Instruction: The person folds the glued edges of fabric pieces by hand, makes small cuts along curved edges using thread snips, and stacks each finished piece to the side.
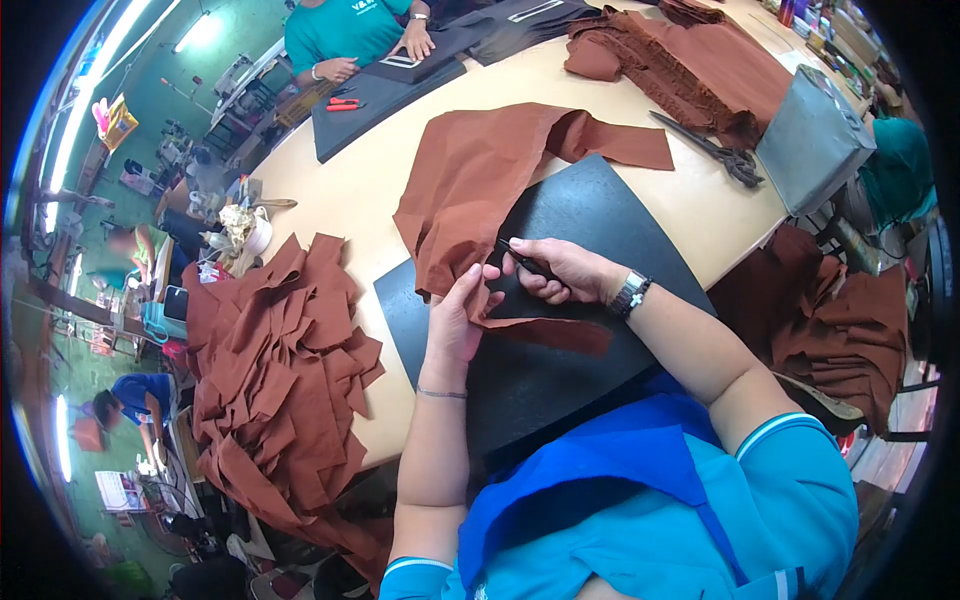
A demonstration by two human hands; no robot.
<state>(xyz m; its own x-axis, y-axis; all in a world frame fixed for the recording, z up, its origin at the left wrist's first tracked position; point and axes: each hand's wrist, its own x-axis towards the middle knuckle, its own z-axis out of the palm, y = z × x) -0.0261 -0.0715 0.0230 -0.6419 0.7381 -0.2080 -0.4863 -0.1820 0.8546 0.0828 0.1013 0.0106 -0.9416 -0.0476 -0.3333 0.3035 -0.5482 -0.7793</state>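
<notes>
My left hand (462, 315) is closed on the edge of a rust-brown fabric piece (470, 190), which spreads away from me over the table and a black board (600, 260). A narrow end of the fabric hangs to the right below my fingers. My right hand (555, 270), with a watch on its wrist, is closed round a small slim black tool (532, 264). Its exact kind is hard to make out. The tool's tip is close to the fabric edge, beside my left fingertips.
Brown cut pieces (280, 390) are heaped at the left; more brown fabric (700, 70) lies at the back right. Large dark scissors (715, 150) rest near a grey metal box (815, 140). Across the table, a co-worker's hands (415, 42) touch dark material near red-handled snips (343, 104).
</notes>
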